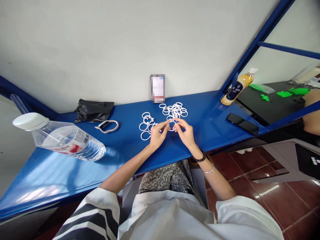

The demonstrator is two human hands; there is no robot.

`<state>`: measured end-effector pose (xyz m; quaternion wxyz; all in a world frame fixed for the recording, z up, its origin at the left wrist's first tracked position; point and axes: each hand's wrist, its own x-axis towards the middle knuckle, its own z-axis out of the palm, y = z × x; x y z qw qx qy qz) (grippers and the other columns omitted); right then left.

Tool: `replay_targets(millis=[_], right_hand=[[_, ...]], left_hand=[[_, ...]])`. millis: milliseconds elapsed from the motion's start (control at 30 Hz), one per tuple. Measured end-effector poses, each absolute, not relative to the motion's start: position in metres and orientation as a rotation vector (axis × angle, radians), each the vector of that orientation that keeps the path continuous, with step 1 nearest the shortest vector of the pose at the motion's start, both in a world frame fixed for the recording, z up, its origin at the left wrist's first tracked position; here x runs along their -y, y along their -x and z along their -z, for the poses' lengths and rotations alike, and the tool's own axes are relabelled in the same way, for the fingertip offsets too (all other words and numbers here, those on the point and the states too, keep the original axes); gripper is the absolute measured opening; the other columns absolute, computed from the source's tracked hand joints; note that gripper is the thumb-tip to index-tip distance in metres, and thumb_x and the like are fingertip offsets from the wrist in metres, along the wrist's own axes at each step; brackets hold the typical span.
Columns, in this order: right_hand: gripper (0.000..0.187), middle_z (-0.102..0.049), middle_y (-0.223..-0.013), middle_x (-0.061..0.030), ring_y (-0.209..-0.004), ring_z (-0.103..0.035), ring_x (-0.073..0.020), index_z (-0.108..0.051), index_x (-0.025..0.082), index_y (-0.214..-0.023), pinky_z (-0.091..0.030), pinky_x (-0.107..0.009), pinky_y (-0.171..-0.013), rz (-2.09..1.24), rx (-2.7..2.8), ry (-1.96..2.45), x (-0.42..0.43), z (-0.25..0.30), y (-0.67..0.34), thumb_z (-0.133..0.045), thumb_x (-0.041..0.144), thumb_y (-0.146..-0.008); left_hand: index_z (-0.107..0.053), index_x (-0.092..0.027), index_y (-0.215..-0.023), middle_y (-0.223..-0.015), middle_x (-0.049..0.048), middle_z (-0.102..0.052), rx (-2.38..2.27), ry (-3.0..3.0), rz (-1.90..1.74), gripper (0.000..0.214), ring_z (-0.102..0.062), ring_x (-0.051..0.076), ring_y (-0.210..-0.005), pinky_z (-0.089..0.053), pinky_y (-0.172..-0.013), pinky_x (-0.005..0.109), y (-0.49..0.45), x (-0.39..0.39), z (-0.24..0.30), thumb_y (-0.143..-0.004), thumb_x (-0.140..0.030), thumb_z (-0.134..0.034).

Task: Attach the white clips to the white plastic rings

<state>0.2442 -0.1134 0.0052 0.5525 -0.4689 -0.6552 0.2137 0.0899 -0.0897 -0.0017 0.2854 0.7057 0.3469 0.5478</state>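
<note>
My left hand (157,135) and my right hand (185,131) meet over the blue table (125,150), both pinching one white plastic ring (171,124) between thumb and fingers. Just behind the hands lies a pile of several white rings (175,109). To the left of my left hand lies a smaller group of white rings (145,126). My right wrist wears a dark bead bracelet and a thin silver bangle.
A clear water bottle (62,138) stands at the left. A white smartwatch (107,125) and a black bag (93,110) lie behind it. A yellow drink bottle (237,87) and a black phone (242,123) are at the right. Another person's arm (312,116) shows at the far right.
</note>
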Motion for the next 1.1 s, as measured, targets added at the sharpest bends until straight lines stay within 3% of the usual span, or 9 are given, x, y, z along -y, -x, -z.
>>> replay_targets(millis=[433,867,1100], right_hand=[[0.031,-0.072,-0.081,-0.0027,-0.062,-0.062,-0.0128,-0.067,0.022,-0.119,-0.054,-0.028,-0.067,-0.534,1.559,1.047,0.114,-0.003,-0.245,-0.051,0.033,-0.094],[0.036,-0.068,-0.081,-0.0052,-0.074,-0.062,-0.0163,-0.063,0.024,-0.127,-0.052,-0.030,-0.073,-0.256,1.761,1.097,0.119,-0.005,-0.244,-0.041,0.029,-0.099],[0.038,-0.065,-0.077,-0.0051,-0.070,-0.059,-0.0167,-0.063,0.024,-0.128,-0.050,-0.030,-0.069,-0.146,1.822,1.088,0.120,-0.005,-0.244,-0.040,0.022,-0.097]], left_hand=[[-0.071,-0.015,-0.112,-0.074,0.0033,-0.071,-0.931,-1.763,-1.476,0.031,-0.049,0.006,-0.043,-0.044,-0.051,0.021,-0.090,0.091,0.001,-0.093,-0.033,-0.055],[-0.067,-0.016,-0.119,-0.071,0.0029,-0.067,-0.993,-2.200,-1.581,0.032,-0.050,0.007,-0.051,-0.044,-0.055,0.019,-0.091,0.093,0.012,-0.096,-0.025,-0.046],[-0.067,-0.016,-0.117,-0.069,0.0016,-0.064,-0.955,-2.234,-1.631,0.031,-0.052,0.007,-0.053,-0.046,-0.056,0.018,-0.091,0.094,0.012,-0.094,-0.020,-0.047]])
